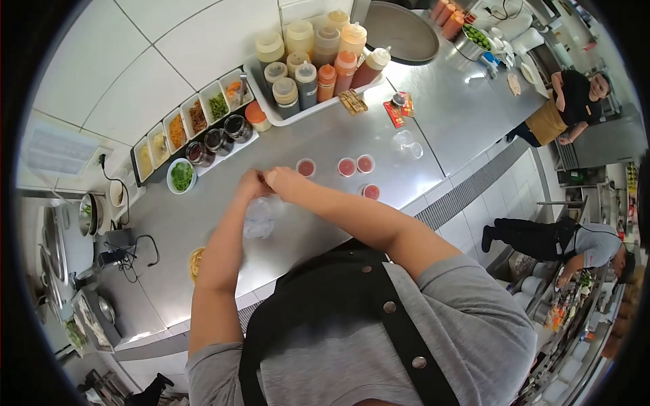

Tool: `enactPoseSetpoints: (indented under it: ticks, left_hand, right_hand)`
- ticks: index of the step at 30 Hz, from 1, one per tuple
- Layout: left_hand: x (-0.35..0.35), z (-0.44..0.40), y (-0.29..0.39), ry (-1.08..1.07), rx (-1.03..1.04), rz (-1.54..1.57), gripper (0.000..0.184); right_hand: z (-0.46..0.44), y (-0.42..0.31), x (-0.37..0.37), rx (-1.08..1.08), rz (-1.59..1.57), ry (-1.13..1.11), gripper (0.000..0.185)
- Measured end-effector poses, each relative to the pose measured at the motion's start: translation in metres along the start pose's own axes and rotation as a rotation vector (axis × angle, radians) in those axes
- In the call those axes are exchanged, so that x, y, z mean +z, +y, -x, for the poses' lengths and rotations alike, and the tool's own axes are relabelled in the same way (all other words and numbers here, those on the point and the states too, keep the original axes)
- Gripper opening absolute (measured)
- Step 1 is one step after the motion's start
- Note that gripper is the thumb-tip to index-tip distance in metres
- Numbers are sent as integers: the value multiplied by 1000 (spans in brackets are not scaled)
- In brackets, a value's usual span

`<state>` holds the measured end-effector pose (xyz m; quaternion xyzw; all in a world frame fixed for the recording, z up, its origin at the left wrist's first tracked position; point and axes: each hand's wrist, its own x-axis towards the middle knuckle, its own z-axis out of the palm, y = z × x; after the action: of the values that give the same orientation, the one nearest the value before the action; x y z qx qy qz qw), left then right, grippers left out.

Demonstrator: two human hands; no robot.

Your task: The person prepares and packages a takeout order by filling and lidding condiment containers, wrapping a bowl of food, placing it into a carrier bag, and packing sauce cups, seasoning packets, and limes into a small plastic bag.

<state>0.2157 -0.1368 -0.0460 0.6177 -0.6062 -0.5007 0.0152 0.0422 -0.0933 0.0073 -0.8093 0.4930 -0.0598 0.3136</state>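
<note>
Four red cups [347, 167] are found filled on the bench [308, 223], centre of frame. The left hand [252, 184] and right hand [284, 183] are held together, curled, at the clear bag [258, 220], left of centre; whether it is gripped or sealed cannot be told.

Squeeze bottles [306, 86] observed grouped in white tray [306, 116]; bowl [183, 191] of green leaves [181, 175] located near three dark jars [218, 142]

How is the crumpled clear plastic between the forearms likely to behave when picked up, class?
The clear plastic is probably floppy, since it looks creased and shapeless. It looks thin and see-through, so likely light for its size. Its sheen suggests it may be slippery.
</note>
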Motion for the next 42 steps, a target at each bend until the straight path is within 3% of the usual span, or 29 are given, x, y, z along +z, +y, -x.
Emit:
enactPoseSetpoints:
  ticks: [2,5,7,9,10,11,14,16,20,23,25,26,27,28,30,33,34,35,38,41,42]
  left_hand:
    - [-3,2,6,-18,-19,-33,40]
    - [-10,30,39,42,10,-278,44]
    - [-6,58,62,158,107,-431,46]
    - [4,83,84,266,64,-475,45]
    - [9,94,94,323,40,-496,45]
    - [11,104,102,334,76,-491,44]
    - [13,128,118,361,221,-408,45]
    - [9,142,122,380,369,-274,50]
    - [-12,175,127,438,576,-180,59]
    - [-39,197,115,544,579,-147,67]
    - [-62,209,100,564,545,-96,74]
    - [-72,212,87,708,583,-6,74]
    - [-81,214,68,849,625,83,75]
    - [-93,220,52,985,669,172,76]
    - [-120,242,16,1001,409,288,66]
    - [-161,264,-49,1045,201,242,56]
    - [-169,267,-69,1070,172,247,56]
    - [-175,267,-84,1095,143,252,55]
    - [-186,260,-111,1171,114,236,55]
    - [-187,232,-136,1174,93,225,57]
    - [-190,226,-136,1148,73,248,57]
  right_hand:
    - [-5,9,9,-52,5,13,56]
    - [53,1,-40,-162,-181,195,58]
    - [98,15,-78,38,-182,599,56]
    - [131,70,-107,362,-251,936,49]
    - [143,136,-104,385,98,1105,50]
    - [161,166,-111,415,242,1196,53]
    - [188,224,-103,552,332,977,54]
    - [179,244,-104,380,74,756,55]
    - [118,73,-151,131,-170,506,50]
    - [66,-43,-162,-130,-434,140,48]
    - [30,-100,-160,-154,-504,32,46]
    - [11,-121,-160,-159,-535,-17,46]
    - [-13,-126,-146,-374,-506,17,43]
    - [-30,-144,-143,-383,-536,-56,40]
    - [-65,-180,-138,-394,-591,-200,33]
    - [-149,-202,-126,-545,-285,23,33]
    - [-191,-191,-108,-630,-149,289,33]
    - [-224,-183,-98,-619,31,406,36]
    - [-285,-176,-79,-339,244,124,34]
    - [-319,-167,-57,-356,405,-20,20]
    - [-322,-167,-57,-365,448,49,17]
